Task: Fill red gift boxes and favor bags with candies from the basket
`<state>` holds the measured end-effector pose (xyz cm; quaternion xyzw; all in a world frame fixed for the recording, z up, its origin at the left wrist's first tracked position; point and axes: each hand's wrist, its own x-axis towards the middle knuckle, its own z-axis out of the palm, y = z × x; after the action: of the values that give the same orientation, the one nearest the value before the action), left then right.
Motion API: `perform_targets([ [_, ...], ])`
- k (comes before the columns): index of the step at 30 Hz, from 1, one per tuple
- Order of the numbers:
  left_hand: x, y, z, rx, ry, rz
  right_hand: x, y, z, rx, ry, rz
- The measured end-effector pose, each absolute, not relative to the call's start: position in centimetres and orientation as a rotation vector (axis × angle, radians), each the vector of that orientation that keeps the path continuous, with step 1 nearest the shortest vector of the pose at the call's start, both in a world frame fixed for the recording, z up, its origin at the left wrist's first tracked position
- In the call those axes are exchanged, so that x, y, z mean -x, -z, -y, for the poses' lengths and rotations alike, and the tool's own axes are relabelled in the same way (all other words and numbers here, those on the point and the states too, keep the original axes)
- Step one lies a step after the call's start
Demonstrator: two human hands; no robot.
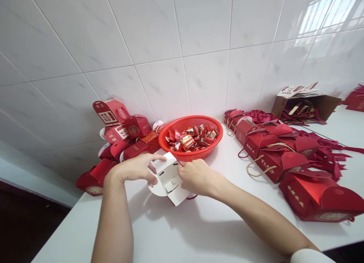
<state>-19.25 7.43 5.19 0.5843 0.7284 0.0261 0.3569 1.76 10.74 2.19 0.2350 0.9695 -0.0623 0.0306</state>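
A gift box (171,179) with its white inside showing stands opened out on the table, its flaps spread. My left hand (139,169) grips its left flaps, thumb below and fingers above. At the right side of the box my right hand (196,176) is closed, knuckles up. A small bit of red shows by its fingertips; whether that is a wrapped sweet or part of the box I cannot tell. Part of a red cord (192,197) peeks out under the box. Just behind is a red plastic basket (189,154) holding wrapped sweets (189,139).
Red gift boxes (135,126) are piled on the left against the tiled wall (159,35). More folded red boxes (273,160) with rope handles stand in rows on the right, beside dark red ribbons (324,149). A cardboard box (327,101) lies farther back on the white table (170,236).
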Motion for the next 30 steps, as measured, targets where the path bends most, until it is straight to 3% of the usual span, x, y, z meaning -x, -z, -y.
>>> perform_targets([
  [11,20.0,-3.8,-8.6,-1.474,-0.067,-1.76,-2.9,-3.4,-12.7,-0.978,0.375,-2.665],
  [21,17.5,-3.5,-9.4,-1.631,-0.042,-1.691,-4.8,-4.1,-15.0,-1.117,0.304,-2.84],
  [26,17.9,-4.3,-8.9,-1.831,-0.351,-1.76,-4.4,-2.1,-19.9,-1.459,0.497,-3.057],
  [30,18.1,-3.3,-10.0,-1.932,-0.699,-1.765,-3.3,-0.5,-24.1,-1.444,0.597,-2.976],
])
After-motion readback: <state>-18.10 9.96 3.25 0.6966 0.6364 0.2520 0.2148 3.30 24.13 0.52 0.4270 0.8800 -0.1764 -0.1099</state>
